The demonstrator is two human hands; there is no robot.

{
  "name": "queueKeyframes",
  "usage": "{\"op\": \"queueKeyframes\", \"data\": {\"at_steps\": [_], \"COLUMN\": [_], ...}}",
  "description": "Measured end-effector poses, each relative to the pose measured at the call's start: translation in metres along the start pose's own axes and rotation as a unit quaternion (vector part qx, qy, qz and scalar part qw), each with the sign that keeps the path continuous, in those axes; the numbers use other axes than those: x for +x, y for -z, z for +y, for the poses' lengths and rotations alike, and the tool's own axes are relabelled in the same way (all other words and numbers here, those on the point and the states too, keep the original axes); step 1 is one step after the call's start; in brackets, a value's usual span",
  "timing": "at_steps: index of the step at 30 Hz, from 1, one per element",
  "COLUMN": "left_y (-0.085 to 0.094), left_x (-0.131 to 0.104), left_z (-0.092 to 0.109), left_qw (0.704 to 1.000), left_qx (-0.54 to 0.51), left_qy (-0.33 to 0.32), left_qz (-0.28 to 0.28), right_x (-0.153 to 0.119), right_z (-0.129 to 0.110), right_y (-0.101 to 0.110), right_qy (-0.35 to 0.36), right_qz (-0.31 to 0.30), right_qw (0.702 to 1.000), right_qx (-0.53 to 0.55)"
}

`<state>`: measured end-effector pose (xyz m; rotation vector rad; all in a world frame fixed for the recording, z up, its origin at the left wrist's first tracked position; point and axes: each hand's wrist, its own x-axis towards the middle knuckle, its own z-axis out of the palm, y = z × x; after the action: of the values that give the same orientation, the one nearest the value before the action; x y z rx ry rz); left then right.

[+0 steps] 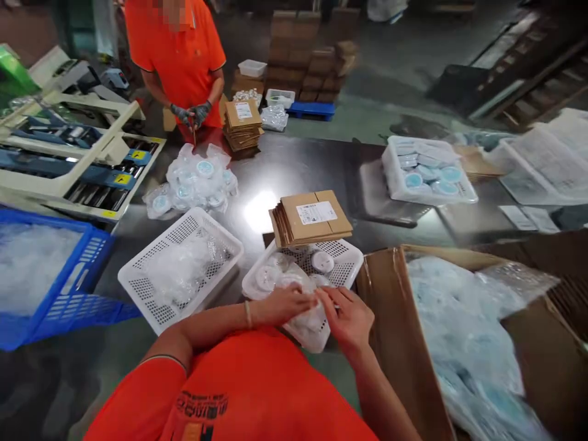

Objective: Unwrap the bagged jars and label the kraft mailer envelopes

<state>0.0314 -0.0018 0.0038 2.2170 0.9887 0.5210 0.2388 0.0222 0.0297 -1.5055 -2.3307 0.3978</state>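
My left hand reaches in from the left over a white perforated basket, its fingers pointing right. My right hand comes from the right, and the fingertips of both hands meet at a clear plastic bag. Both hands are closed on the thin plastic. Inside the basket lie bagged round items and a white round container. A stack of flat brown cardboard boxes with a white label rests at the basket's far edge.
Left are a white basket of clear bags and a blue crate. Bagged round containers lie farther back, near a gloved person. At right stand a white tub and a large cardboard box of bagged items.
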Motion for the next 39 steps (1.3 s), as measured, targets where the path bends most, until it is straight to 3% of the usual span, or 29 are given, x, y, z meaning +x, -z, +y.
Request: {"op": "queueKeyframes", "data": {"at_steps": [2, 4, 5, 7, 9, 11, 12, 14, 15, 17, 19, 20, 22, 24, 27, 29, 30, 33, 37, 39], "left_y": [-0.011, -0.005, 0.004, 0.035, 0.07, 0.097, 0.106, 0.117, 0.121, 0.128, 0.138, 0.142, 0.146, 0.141, 0.124, 0.112, 0.107, 0.092, 0.073, 0.07], "left_x": [-0.007, -0.021, -0.03, -0.053, -0.078, -0.101, -0.111, -0.124, -0.128, -0.131, -0.127, -0.122, -0.109, -0.091, -0.067, -0.057, -0.054, -0.051, -0.052, -0.055], "left_z": [-0.002, -0.01, -0.018, -0.042, -0.07, -0.098, -0.11, -0.126, -0.131, -0.134, -0.131, -0.127, -0.113, -0.094, -0.066, -0.056, -0.054, -0.059, -0.069, -0.071], "left_qw": [0.99, 0.981, 0.984, 0.982, 0.916, 0.85, 0.832, 0.829, 0.827, 0.8, 0.749, 0.733, 0.732, 0.716, 0.665, 0.651, 0.647, 0.634, 0.608, 0.605], "left_qx": [-0.067, -0.134, -0.152, -0.13, -0.031, 0.048, 0.074, 0.084, 0.062, -0.024, -0.115, -0.146, -0.225, -0.361, -0.523, -0.557, -0.565, -0.572, -0.566, -0.578], "left_qy": [-0.066, -0.073, -0.038, 0.115, 0.312, 0.426, 0.459, 0.479, 0.478, 0.461, 0.435, 0.424, 0.394, 0.351, 0.304, 0.299, 0.301, 0.332, 0.392, 0.392], "left_qz": [-0.101, -0.119, -0.08, 0.075, 0.249, 0.307, 0.302, 0.275, 0.289, 0.383, 0.487, 0.512, 0.508, 0.483, 0.438, 0.421, 0.415, 0.401, 0.394, 0.383], "right_x": [0.005, 0.005, 0.001, -0.011, -0.023, -0.031, -0.032, -0.032, -0.03, -0.023, -0.01, -0.002, 0.019, 0.041, 0.066, 0.073, 0.073, 0.066, 0.058, 0.056], "right_z": [0.006, 0.006, 0.005, 0.005, 0.009, 0.014, 0.017, 0.021, 0.022, 0.022, 0.016, 0.009, -0.009, -0.034, -0.067, -0.077, -0.079, -0.073, -0.064, -0.065], "right_y": [-0.029, -0.069, -0.09, -0.126, -0.149, -0.158, -0.159, -0.156, -0.153, -0.142, -0.127, -0.119, -0.105, -0.096, -0.089, -0.085, -0.083, -0.074, -0.069, -0.069], "right_qy": [0.017, 0.022, 0.012, -0.01, -0.018, -0.016, -0.016, -0.019, -0.021, -0.028, -0.029, -0.029, -0.038, -0.074, -0.143, -0.194, -0.22, -0.279, -0.301, -0.316], "right_qz": [-0.012, -0.091, -0.132, -0.17, -0.165, -0.156, -0.155, -0.163, -0.172, -0.184, -0.161, -0.134, -0.078, -0.076, -0.161, -0.207, -0.214, -0.194, -0.152, -0.114], "right_qw": [1.0, 0.995, 0.989, 0.981, 0.98, 0.981, 0.981, 0.979, 0.977, 0.976, 0.984, 0.99, 0.989, 0.943, 0.796, 0.702, 0.671, 0.639, 0.64, 0.638], "right_qx": [-0.005, -0.038, -0.06, -0.095, -0.112, -0.116, -0.117, -0.12, -0.121, -0.115, -0.073, -0.026, 0.124, 0.316, 0.565, 0.654, 0.675, 0.691, 0.691, 0.693]}}
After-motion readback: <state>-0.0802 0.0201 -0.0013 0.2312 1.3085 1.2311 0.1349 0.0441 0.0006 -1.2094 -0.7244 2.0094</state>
